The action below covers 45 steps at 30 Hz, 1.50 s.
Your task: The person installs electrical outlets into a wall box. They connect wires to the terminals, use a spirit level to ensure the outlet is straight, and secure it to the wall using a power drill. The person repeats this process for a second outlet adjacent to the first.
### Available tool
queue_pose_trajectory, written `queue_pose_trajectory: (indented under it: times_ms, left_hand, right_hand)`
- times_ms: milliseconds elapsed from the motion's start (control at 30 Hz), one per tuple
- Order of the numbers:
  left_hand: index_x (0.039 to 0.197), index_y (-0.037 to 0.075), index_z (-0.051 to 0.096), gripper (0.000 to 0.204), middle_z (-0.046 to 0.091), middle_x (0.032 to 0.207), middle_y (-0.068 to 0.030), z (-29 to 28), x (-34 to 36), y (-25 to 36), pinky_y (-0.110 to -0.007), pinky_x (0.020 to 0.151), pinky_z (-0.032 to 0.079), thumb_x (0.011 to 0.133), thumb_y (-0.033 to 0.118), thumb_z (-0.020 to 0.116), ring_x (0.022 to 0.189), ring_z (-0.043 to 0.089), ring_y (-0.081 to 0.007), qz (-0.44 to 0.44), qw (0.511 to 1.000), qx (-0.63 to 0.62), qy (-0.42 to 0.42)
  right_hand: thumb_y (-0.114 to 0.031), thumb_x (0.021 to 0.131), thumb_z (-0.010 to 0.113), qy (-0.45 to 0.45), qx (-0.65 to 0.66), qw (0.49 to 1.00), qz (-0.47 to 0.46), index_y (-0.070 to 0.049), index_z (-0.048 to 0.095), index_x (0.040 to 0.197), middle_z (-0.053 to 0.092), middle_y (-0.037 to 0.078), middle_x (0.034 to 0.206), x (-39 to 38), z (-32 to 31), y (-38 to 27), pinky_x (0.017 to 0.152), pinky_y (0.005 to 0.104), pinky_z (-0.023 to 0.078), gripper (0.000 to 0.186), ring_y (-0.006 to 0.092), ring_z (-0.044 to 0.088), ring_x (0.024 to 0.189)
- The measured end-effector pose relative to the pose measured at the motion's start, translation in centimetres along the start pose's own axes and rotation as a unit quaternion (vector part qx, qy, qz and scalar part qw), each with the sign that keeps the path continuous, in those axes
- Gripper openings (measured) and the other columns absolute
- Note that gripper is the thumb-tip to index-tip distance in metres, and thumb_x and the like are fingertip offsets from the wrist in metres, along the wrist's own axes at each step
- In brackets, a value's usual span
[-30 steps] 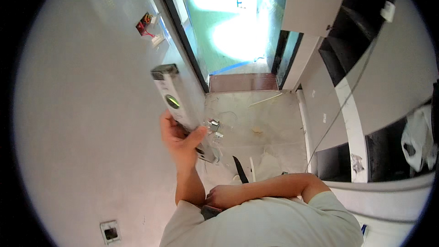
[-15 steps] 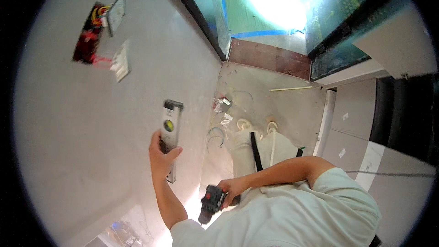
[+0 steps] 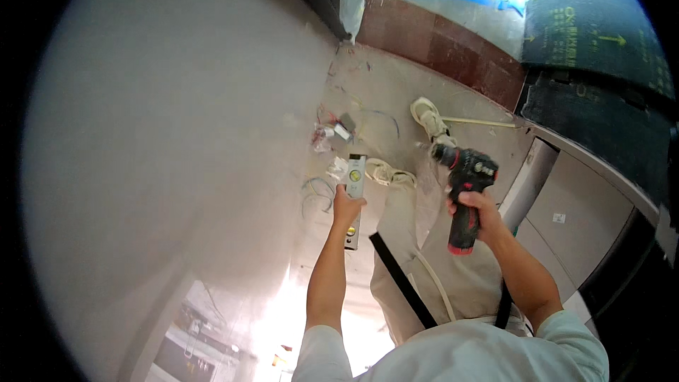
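The left hand [image 3: 346,206] is closed around the middle of the level [image 3: 356,187], one vial [image 3: 355,176] above the grip, another below. It looks stiff, light and smooth, its vials probably fragile; midspan suits it. The right hand [image 3: 482,211] is wrapped around the handle [image 3: 464,221] of the drill [image 3: 472,168], its head above the grip: likely dense, top-heavy, best held there.

Dark sheeting [image 3: 594,10] bears yellow lettering [image 3: 564,39] and arrows [image 3: 614,39], the drill [image 3: 467,170] a white logo [image 3: 485,168], a grey panel [image 3: 590,198] a white label [image 3: 559,218].
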State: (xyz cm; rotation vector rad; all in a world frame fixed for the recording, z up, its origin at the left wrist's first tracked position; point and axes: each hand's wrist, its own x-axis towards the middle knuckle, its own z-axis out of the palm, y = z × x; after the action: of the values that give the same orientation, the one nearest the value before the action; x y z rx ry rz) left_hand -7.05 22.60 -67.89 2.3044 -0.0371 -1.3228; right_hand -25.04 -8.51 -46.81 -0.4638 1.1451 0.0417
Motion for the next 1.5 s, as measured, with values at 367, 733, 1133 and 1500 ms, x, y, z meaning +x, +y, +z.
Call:
queue_pose_trajectory:
  times_ms: [367, 733, 1133, 1500]
  left_hand:
    - [0.118, 0.001, 0.055, 0.057, 0.071, 0.113, -0.0226, 10.6, 10.1, 0.4, -0.044, 0.092, 0.053, 0.075, 0.012, 0.09, 0.107, 0.07, -0.0388, -0.046, 0.993, -0.052, 0.097]
    - [0.12, 0.001, 0.06, 0.04, 0.069, 0.116, -0.0247, 19.6, 32.9, -3.9, -0.051, 0.093, 0.052, 0.086, 0.012, 0.077, 0.113, 0.066, -0.0434, -0.036, 0.974, 0.117, 0.191]
    - [0.115, 0.002, 0.068, 0.023, 0.07, 0.101, -0.0142, -12.2, -18.6, 27.3, -0.039, 0.085, 0.056, 0.098, 0.017, 0.072, 0.093, 0.07, -0.0272, 0.208, 0.976, -0.009, 0.061]
    - [0.117, -0.002, 0.067, 0.035, 0.069, 0.109, -0.0144, -22.4, -50.1, 46.3, -0.043, 0.082, 0.054, 0.086, 0.005, 0.081, 0.093, 0.066, -0.0334, 0.622, 0.722, -0.006, 0.303]
  right_hand:
    - [-0.016, 0.084, 0.075, 0.104, 0.063, 0.988, 0.1, -0.004, 0.061, 0.116, 0.071, 0.011, 0.092, 13.8, -6.0, -2.6, 0.074, 0.0352, 0.06, 0.037, 0.0201, 0.069, 0.076]
    - [-0.005, 0.076, 0.077, 0.082, -0.073, 0.986, 0.124, -0.001, 0.066, 0.113, 0.072, 0.009, 0.092, 16.3, -5.6, -5.2, 0.074, 0.0339, 0.058, 0.038, 0.0195, 0.07, 0.077]
    - [-0.038, 0.082, 0.078, -0.608, -0.531, 0.582, -0.097, -0.004, 0.068, 0.095, 0.071, 0.021, 0.085, -4.9, 8.1, -5.3, 0.074, 0.0491, 0.053, 0.038, 0.0389, 0.069, 0.078]
    - [-0.023, 0.098, 0.061, -0.833, -0.546, 0.081, 0.021, -0.007, 0.068, 0.119, 0.07, 0.021, 0.111, -33.7, 28.9, -9.4, 0.086, 0.038, 0.051, 0.028, 0.0293, 0.068, 0.099]
